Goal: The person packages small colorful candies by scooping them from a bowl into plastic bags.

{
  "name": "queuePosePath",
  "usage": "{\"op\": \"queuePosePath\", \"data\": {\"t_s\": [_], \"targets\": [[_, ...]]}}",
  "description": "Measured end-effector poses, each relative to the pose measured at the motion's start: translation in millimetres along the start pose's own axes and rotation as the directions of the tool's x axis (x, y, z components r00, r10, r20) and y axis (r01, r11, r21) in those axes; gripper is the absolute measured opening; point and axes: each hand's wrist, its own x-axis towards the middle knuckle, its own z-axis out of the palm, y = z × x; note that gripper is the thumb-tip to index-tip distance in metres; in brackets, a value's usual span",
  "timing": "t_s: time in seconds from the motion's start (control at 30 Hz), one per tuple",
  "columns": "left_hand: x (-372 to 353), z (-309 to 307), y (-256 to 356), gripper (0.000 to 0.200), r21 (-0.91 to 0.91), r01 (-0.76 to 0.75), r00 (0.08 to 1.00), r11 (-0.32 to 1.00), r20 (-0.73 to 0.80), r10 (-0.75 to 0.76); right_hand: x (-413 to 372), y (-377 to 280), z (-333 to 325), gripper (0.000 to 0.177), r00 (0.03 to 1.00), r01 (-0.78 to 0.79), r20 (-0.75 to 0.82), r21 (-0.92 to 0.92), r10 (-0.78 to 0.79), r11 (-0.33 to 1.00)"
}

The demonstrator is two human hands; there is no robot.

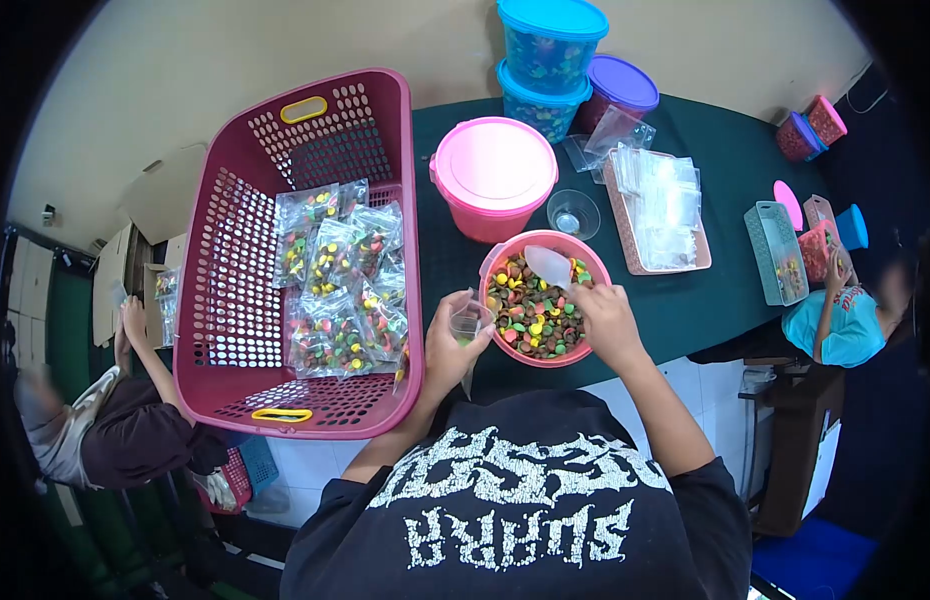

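A pink bucket (pixel 492 257) of multicoloured candies (pixel 535 318) stands on the table in front of me. Closed around the handle of a translucent scoop (pixel 548 266), my right hand (pixel 610 320) is at the bucket's right rim, the scoop's blade over the candies. On the opposite side, my left hand (pixel 453 345) grips a clear plastic cup (pixel 471 317) right at the bucket's left rim. Something green shows low in that cup, and a strip of clear plastic hangs beneath the hand.
To the left, a maroon basket (pixel 413 230) holds several filled candy bags (pixel 335 260). Behind the bucket are a lidded pink tub (pixel 495 165), a clear bowl (pixel 573 214) and a tray of empty bags (pixel 660 205). Blue tubs (pixel 545 60) stand stacked farther back. Other people work at both sides.
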Motion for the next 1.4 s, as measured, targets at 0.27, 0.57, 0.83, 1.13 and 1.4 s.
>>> {"op": "queuePosePath", "data": {"t_s": [0.27, 0.57, 0.83, 1.13, 1.4], "targets": [[4.0, 1.1, -5.0, 0.056, 0.049, 0.013, 0.999, 0.999, 0.035, -0.015, -18.2, -14.5, -11.9, 0.030, 0.974, 0.062, 0.213, 0.059, -0.073, 0.996], [5.1, -0.7, 1.5, 0.059, 0.031, 0.044, 0.998, 0.999, 0.052, -0.045, -14.6, -17.8, -48.9, 0.020, 0.980, -0.087, 0.184, 0.025, 0.081, 0.996], [5.0, -1.7, 3.9, 0.060, 0.055, 0.063, 0.996, 0.996, 0.056, -0.066, -26.4, -38.3, -23.5, 0.009, 0.984, -0.152, 0.110, 0.098, 0.142, 0.983], [5.9, -1.4, 2.2, 0.061, 0.087, 0.064, 0.996, 0.994, 0.051, -0.069, -28.8, -52.9, -33.8, 0.011, 0.941, -0.303, 0.209, 0.182, 0.265, 0.935], [5.8, -2.5, 6.0, 0.061, 0.087, 0.058, 0.996, 0.995, 0.063, -0.064, -21.0, -49.1, -17.0, 0.010, 0.873, -0.486, 0.231, 0.349, 0.429, 0.801]]}}
